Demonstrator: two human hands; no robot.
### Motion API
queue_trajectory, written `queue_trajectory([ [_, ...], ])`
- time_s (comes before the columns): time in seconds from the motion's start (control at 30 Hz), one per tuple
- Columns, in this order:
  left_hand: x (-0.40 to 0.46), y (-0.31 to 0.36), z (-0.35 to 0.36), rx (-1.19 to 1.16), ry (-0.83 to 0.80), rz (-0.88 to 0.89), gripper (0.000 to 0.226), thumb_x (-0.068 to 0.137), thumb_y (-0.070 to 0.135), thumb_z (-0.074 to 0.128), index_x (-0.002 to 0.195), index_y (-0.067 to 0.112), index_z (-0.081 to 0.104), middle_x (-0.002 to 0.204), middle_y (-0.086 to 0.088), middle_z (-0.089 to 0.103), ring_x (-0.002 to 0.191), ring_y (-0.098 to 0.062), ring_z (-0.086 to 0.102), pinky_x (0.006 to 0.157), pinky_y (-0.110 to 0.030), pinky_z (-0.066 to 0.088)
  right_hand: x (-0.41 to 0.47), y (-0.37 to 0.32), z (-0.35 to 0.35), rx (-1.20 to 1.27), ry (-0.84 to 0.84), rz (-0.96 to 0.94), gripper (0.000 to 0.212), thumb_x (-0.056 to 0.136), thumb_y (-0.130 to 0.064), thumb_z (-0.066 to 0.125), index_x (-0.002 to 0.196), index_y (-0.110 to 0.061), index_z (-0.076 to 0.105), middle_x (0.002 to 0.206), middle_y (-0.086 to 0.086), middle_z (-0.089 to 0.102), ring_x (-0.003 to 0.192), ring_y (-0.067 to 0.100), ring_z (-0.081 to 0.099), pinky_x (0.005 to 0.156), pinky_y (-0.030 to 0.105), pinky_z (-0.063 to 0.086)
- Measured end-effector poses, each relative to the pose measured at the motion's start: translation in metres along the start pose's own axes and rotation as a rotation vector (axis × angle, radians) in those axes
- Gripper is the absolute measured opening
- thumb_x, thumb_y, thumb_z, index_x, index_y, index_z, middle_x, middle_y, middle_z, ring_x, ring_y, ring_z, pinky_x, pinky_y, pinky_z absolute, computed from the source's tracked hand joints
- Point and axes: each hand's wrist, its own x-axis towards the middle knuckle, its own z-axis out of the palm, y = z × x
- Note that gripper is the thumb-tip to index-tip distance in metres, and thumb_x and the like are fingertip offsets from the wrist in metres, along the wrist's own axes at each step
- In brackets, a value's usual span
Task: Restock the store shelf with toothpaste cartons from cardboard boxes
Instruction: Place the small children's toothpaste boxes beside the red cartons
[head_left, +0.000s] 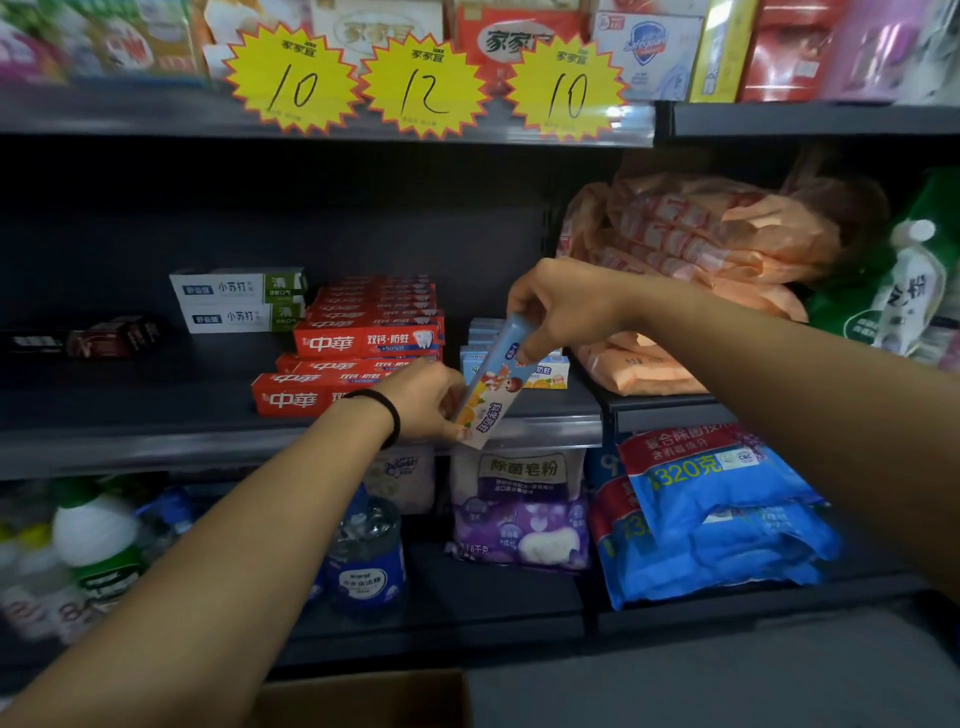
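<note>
Cardboard box (363, 699) sat at bottom centre of the frame, just its top edge in view, contents hidden; probably parked under the working shelf so each carton was a short lift.

Head view, mid-frame: both hands shared one blue kids' carton (493, 387), tilted, lower end toward the camera.
- Left hand (428, 402): fingers curled round the carton's lower end, black band (387, 413) on the wrist. Looked like the steering hand.
- Right hand (558, 306): coming from the right, thumb and fingers pinching the upper end from above. Looked like it was setting the angle.
- Carton hung over the shelf (156, 447) front lip, just in front of the blue stack (519, 358) of matching cartons. My read: it was being lined up to join that stack, same product kept together.

Left of that, red cartons (358, 340) were stacked several high with faces forward, so labels read from the aisle. Further left, two white-green cartons (239, 301) sat one on the other, then a dark carton (111, 338) at the left edge. Shelf behind all of them was dark, lots of depth unused; restock looked partly done.

Orange packs (717, 244) filled the bay to the right of centre. Yellow price stars (426, 85) hung on the upper rail. Blue bags (727, 519) and bottles (363, 551) sat on the shelf below.
</note>
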Motion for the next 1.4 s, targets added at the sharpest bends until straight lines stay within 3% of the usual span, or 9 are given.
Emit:
queue_trajectory([
  [0.23,-0.002,0.003,-0.002,-0.334,0.016,-0.015,0.034,0.070,0.015,0.082,0.099,0.008,0.067,0.093,-0.001,0.071,0.085,-0.013,0.068,0.077,-0.026,0.056,0.007,-0.013,0.001,-0.019,-0.104,-0.028,0.028,0.074,-0.024,0.081,0.091,-0.007,0.068,0.086,0.003,0.070,0.075,0.018,0.064,0.066,0.033,0.053],
  [0.37,0.000,0.004,-0.001,-0.468,0.034,-0.018,0.033,0.069,0.007,0.082,0.098,0.006,0.067,0.093,-0.001,0.073,0.085,-0.013,0.070,0.082,-0.033,0.057,0.011,-0.019,0.005,-0.049,-0.095,-0.051,0.026,0.074,-0.027,0.081,0.088,-0.009,0.067,0.079,0.000,0.066,0.068,0.014,0.058,0.058,0.026,0.046],
  [0.57,-0.003,-0.012,0.001,-0.478,0.065,-0.043,0.035,0.068,0.007,0.082,0.099,0.007,0.067,0.095,-0.002,0.073,0.088,-0.015,0.070,0.085,-0.042,0.056,-0.001,-0.008,0.022,0.085,-0.035,0.004,0.052,0.069,-0.039,0.084,0.109,-0.016,0.060,0.095,-0.004,0.065,0.085,0.012,0.061,0.071,0.025,0.051],
  [0.8,-0.010,-0.010,-0.007,-0.598,0.078,-0.061,0.038,0.070,0.002,0.079,0.105,0.009,0.065,0.102,0.000,0.072,0.095,-0.014,0.068,0.091,-0.037,0.053,-0.009,0.005,0.080,0.023,-0.082,0.040,0.049,0.072,-0.039,0.081,0.108,-0.013,0.061,0.098,-0.001,0.062,0.088,0.017,0.055,0.077,0.029,0.046],
  [0.93,-0.016,-0.005,-0.010,-0.704,0.082,-0.048,0.033,0.072,-0.004,0.076,0.096,0.016,0.067,0.098,0.003,0.072,0.093,-0.011,0.069,0.088,-0.029,0.054,-0.007,-0.003,0.101,0.072,-0.087,0.018,0.039,0.076,-0.038,0.079,0.099,-0.013,0.062,0.095,-0.001,0.060,0.085,0.015,0.053,0.070,0.027,0.044],
  [1.07,-0.020,-0.007,-0.013,-0.694,0.062,-0.055,0.033,0.072,-0.004,0.076,0.096,0.017,0.067,0.097,0.004,0.072,0.093,-0.010,0.069,0.082,-0.021,0.055,-0.006,-0.006,0.111,0.135,-0.056,-0.003,0.034,0.082,-0.033,0.074,0.106,-0.010,0.066,0.099,-0.001,0.066,0.084,0.013,0.059,0.068,0.024,0.046],
  [1.2,-0.024,-0.012,-0.019,-0.698,0.068,-0.059,0.031,0.072,-0.001,0.077,0.099,0.012,0.068,0.098,0.002,0.073,0.092,-0.011,0.069,0.083,-0.025,0.055,-0.002,-0.006,0.114,0.116,-0.080,-0.022,0.024,0.083,-0.029,0.072,0.097,-0.011,0.065,0.088,-0.005,0.062,0.081,0.014,0.060,0.061,0.023,0.044],
  [1.3,-0.025,-0.015,-0.030,-0.690,0.128,-0.069,0.028,0.072,-0.001,0.078,0.097,0.004,0.066,0.093,0.000,0.072,0.080,-0.005,0.068,0.072,-0.017,0.054,-0.005,0.000,0.112,0.065,-0.118,-0.016,0.019,0.082,-0.030,0.072,0.074,-0.022,0.056,0.074,-0.010,0.057,0.070,0.014,0.054,0.056,0.022,0.040],
  [1.4,-0.024,-0.017,-0.038,-0.638,0.156,-0.082,0.027,0.072,0.000,0.078,0.092,0.009,0.063,0.088,0.001,0.070,0.067,0.005,0.065,0.062,-0.009,0.051,-0.009,0.006,0.103,0.030,-0.120,0.005,0.025,0.079,-0.036,0.074,0.076,-0.018,0.058,0.076,-0.007,0.058,0.071,0.015,0.053,0.064,0.031,0.044],
])
